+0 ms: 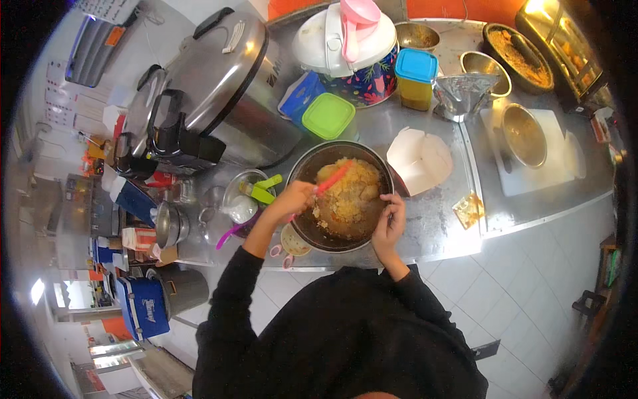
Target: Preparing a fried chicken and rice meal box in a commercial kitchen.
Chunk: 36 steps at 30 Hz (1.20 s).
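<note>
A round dark pot (299, 162) of yellowish, crumbly food (353, 192) stands on the steel counter in front of me. My left hand (296, 197) grips a red utensil (335, 178) whose far end reaches into the food. At the pot's right rim lies my right hand (390, 222), its fingers on the edge. Just right of the pot is an opened white paper food box (419, 157). A cup with pink handles (294, 241) stands close by the pot's lower left, partly hidden.
Large steel cookers (214, 75) stand at the left, beside a bowl with green-handled and purple utensils (249, 197). Behind the pot are a green-lidded container (329, 115) and a blue-lidded container (416, 65). A white cutting board (528, 179) with a metal bowl (523, 135) lies at the right.
</note>
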### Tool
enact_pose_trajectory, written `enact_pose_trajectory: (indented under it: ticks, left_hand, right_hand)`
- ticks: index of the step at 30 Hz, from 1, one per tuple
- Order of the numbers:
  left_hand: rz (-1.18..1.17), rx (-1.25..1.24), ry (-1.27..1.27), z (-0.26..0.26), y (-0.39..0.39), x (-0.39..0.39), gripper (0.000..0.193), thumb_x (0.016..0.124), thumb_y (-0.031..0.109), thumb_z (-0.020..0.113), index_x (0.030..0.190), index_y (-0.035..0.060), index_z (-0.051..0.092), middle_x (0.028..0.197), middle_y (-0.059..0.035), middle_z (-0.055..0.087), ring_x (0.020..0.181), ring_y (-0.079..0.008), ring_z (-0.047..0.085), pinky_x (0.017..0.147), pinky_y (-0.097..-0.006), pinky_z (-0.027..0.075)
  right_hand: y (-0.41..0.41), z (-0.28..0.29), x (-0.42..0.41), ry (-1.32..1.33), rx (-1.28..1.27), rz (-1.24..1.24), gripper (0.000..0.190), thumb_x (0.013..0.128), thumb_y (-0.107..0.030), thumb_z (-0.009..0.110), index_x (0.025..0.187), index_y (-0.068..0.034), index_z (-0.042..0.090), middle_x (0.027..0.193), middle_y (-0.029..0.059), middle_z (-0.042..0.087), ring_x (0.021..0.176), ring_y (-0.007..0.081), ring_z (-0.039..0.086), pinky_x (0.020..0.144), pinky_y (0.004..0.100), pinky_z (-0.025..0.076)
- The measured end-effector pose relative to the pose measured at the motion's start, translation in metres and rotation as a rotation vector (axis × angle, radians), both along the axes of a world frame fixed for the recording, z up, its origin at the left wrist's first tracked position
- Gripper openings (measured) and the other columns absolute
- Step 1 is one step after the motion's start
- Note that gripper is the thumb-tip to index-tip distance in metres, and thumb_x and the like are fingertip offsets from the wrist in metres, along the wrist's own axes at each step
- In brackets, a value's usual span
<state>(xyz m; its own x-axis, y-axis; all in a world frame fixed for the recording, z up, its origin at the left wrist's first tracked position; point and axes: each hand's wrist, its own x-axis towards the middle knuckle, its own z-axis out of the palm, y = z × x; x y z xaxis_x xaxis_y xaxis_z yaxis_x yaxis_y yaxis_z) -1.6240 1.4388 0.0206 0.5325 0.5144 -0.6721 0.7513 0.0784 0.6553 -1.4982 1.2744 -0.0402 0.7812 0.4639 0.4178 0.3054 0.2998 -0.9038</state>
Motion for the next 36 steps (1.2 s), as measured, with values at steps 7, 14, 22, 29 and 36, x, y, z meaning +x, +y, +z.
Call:
enact_pose_trajectory:
  ticks: [7,14,22,29,36]
  left_hand:
    - [-0.383,0.681,0.376,-0.029,-0.058,0.024,0.017,0.069,0.012,0.05,0.07,-0.0037,0.056,0.065,-0.0248,0.053,0.069,-0.0339,0.055,0.061,-0.0421,0.044]
    - [-0.704,0.878,0.305,-0.006,-0.084,0.056,0.012,0.066,0.009,0.05,0.066,-0.0008,0.058,0.065,-0.0183,0.056,0.063,-0.0303,0.058,0.054,-0.0384,0.047]
    - [-0.87,0.881,0.42,0.026,-0.035,0.017,0.014,0.069,0.012,0.047,0.072,0.0047,0.059,0.068,-0.0145,0.057,0.061,-0.0288,0.057,0.05,-0.0376,0.045]
    - [-0.857,0.908,0.565,0.015,-0.039,-0.006,0.017,0.069,0.007,0.046,0.082,0.0035,0.056,0.069,-0.0131,0.057,0.061,-0.0278,0.058,0.051,-0.0361,0.046]
    - [-0.618,1.276,0.491,-0.02,-0.007,0.023,0.015,0.068,0.01,0.048,0.08,0.0039,0.056,0.071,-0.0121,0.055,0.059,-0.021,0.057,0.046,-0.0313,0.046]
  right_hand:
    - [0.001,0.0,0.0,0.009,0.022,0.033,0.009,0.077,0.001,0.037,0.068,-0.003,0.035,0.091,0.0128,0.048,0.089,0.0208,0.043,0.092,0.0375,0.022]
    - [0.003,-0.001,-0.001,0.037,0.01,0.055,0.007,0.077,0.0,0.036,0.07,-0.003,0.036,0.093,0.0125,0.046,0.092,0.0205,0.042,0.091,0.0354,0.023]
    - [0.0,-0.006,0.002,0.001,0.023,0.062,0.007,0.078,0.0,0.037,0.072,-0.003,0.036,0.092,0.011,0.046,0.091,0.0191,0.042,0.093,0.0387,0.019]
    - [0.003,0.0,0.001,-0.012,-0.009,-0.013,0.007,0.073,0.003,0.037,0.068,-0.002,0.036,0.086,0.0141,0.049,0.084,0.0252,0.047,0.09,0.0436,0.026]
    - [0.001,0.0,-0.001,0.035,-0.018,0.025,0.006,0.076,0.001,0.038,0.071,-0.003,0.036,0.092,0.0129,0.047,0.088,0.0204,0.044,0.086,0.0342,0.029]
